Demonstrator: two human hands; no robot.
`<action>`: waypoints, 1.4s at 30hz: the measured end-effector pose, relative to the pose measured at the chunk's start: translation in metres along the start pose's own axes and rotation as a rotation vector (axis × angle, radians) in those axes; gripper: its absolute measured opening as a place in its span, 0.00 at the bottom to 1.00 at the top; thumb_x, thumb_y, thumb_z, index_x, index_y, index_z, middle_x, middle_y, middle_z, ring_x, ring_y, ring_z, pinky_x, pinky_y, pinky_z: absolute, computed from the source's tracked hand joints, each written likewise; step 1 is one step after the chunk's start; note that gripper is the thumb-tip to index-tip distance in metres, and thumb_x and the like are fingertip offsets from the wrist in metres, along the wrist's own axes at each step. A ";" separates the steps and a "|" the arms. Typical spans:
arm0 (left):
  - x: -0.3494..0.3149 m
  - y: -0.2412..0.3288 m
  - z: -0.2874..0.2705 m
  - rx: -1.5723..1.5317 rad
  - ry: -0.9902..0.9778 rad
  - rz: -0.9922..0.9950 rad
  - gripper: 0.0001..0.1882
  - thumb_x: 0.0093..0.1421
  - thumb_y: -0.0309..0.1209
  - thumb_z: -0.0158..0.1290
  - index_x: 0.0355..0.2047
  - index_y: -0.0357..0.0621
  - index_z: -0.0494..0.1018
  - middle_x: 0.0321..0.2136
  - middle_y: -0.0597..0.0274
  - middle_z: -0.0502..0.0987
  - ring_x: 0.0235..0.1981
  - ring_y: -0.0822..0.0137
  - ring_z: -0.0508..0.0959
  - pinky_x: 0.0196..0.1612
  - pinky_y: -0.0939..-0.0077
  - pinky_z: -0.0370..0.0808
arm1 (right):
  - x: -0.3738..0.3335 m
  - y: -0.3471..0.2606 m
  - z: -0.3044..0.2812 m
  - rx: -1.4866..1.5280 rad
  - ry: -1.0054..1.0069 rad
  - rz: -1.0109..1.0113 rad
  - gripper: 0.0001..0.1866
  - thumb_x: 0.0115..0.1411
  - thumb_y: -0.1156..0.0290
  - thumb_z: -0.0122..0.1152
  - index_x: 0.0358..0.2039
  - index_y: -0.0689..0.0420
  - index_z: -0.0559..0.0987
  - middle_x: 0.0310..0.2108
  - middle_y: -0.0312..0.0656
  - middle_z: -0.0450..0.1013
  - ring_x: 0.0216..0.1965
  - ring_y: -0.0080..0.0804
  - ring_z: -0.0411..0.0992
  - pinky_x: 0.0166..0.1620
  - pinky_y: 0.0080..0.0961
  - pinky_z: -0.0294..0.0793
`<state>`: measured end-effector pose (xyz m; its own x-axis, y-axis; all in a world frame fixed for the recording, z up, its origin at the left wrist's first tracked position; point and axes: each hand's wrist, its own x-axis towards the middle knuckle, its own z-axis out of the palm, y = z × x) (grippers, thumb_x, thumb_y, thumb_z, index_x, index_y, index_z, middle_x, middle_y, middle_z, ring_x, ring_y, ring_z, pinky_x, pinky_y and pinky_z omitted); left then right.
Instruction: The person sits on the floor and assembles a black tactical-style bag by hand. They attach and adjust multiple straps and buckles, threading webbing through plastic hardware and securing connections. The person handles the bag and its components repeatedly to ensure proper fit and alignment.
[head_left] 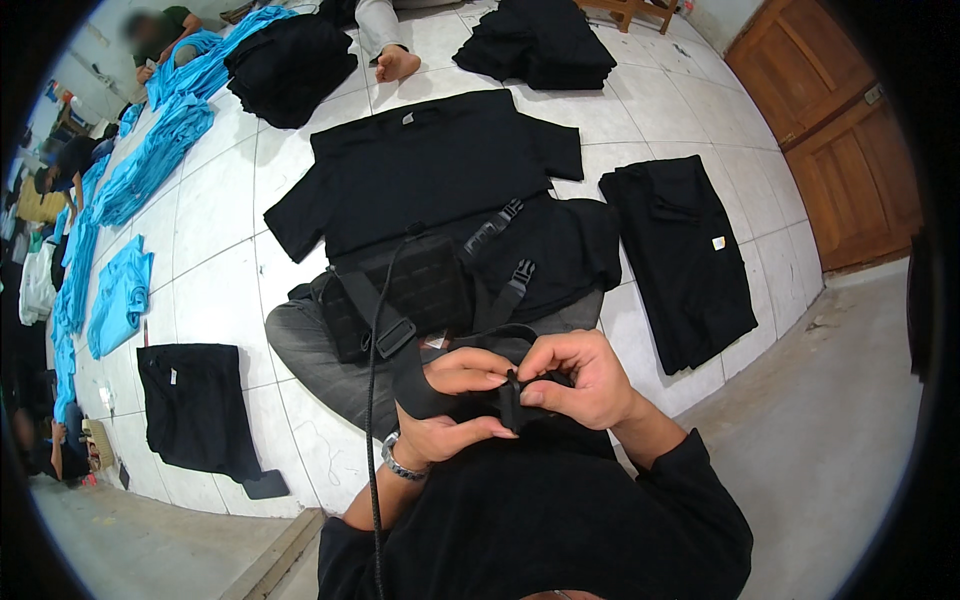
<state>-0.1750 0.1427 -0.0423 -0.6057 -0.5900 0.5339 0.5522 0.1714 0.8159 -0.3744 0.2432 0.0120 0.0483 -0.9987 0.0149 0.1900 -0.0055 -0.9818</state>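
Close to my body, my left hand point(455, 405) and my right hand point(578, 380) pinch a black webbing strap point(510, 400) between thumbs and fingers. Part of the strap loops around my left hand, and its far end is hidden by the fingers. A metal watch circles my left wrist. On my lap rests a black pouch bag point(435, 288) with rows of webbing, a slide buckle point(396, 338) and two plastic side-release buckles point(520, 275). A black cord point(373, 430) runs down over its front. Just beyond the bag, a black T-shirt point(420, 165) lies spread on the floor tiles.
Folded black garments lie at right point(690, 260) and left point(198, 405); black piles point(535, 45) sit farther off. Light-blue garments point(150, 160) line the left side, with other people beyond. A bare foot point(396, 64) shows at the top. A wooden door point(830, 130) stands at right.
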 end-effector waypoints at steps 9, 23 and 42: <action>0.000 0.005 -0.004 0.014 -0.049 -0.133 0.17 0.53 0.20 0.73 0.36 0.40 0.75 0.52 0.43 0.74 0.50 0.58 0.82 0.54 0.64 0.81 | -0.001 -0.005 -0.004 -0.235 -0.067 -0.054 0.12 0.65 0.75 0.72 0.46 0.65 0.83 0.39 0.41 0.82 0.40 0.23 0.78 0.46 0.24 0.76; -0.002 -0.002 -0.004 -0.064 -0.038 -0.194 0.29 0.49 0.26 0.78 0.44 0.47 0.69 0.53 0.45 0.75 0.51 0.60 0.80 0.54 0.64 0.78 | -0.006 0.024 -0.007 0.336 -0.003 0.147 0.11 0.68 0.73 0.70 0.47 0.64 0.81 0.35 0.39 0.81 0.32 0.16 0.77 0.34 0.15 0.74; 0.000 0.009 -0.016 0.280 -0.036 -0.174 0.14 0.51 0.17 0.65 0.39 0.37 0.79 0.40 0.50 0.83 0.39 0.62 0.83 0.45 0.69 0.77 | -0.008 0.013 -0.014 0.252 0.027 0.157 0.11 0.65 0.73 0.72 0.44 0.64 0.82 0.32 0.37 0.81 0.28 0.15 0.74 0.28 0.13 0.70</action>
<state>-0.1606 0.1319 -0.0388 -0.6998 -0.6022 0.3844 0.2628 0.2833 0.9223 -0.3862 0.2502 -0.0037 0.0710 -0.9873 -0.1419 0.4203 0.1587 -0.8934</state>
